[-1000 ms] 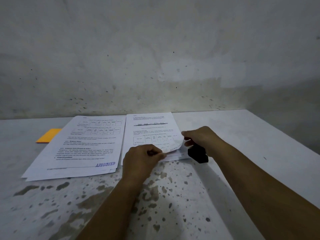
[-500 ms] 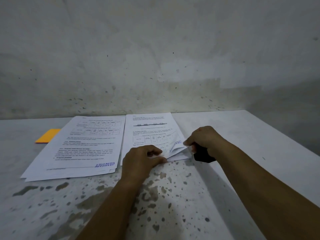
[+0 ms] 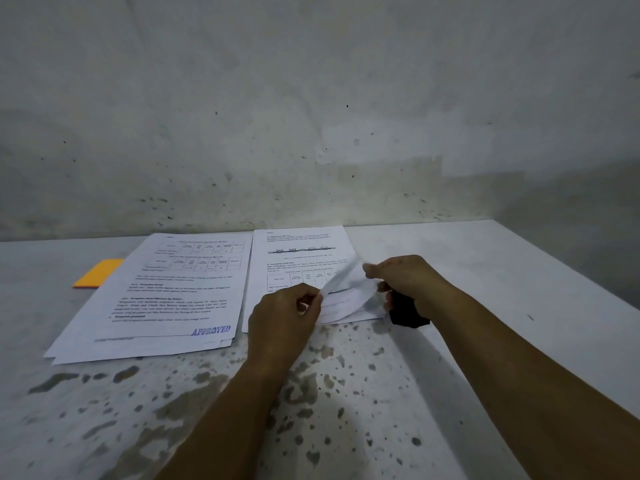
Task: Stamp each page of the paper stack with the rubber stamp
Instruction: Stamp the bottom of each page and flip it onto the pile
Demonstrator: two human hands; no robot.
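Note:
Two piles of printed pages lie side by side on the table. The left pile shows a blue APPROVED mark at its lower right corner. The right paper stack has its top sheet peeled up at the near right corner. My left hand pinches the lifted sheet's near edge. My right hand pinches the raised corner with thumb and forefinger while its other fingers hold the black rubber stamp against the palm. The stamp's face is hidden.
An orange pad lies flat at the far left, behind the left pile. The pale table is speckled with dark stains near me and ends at a wall behind; its right edge runs diagonally at the right.
The top sheet's near right corner has been lifted higher and curled further back. Both hands shifted slightly, the right rising with the corner while still holding the stamp.

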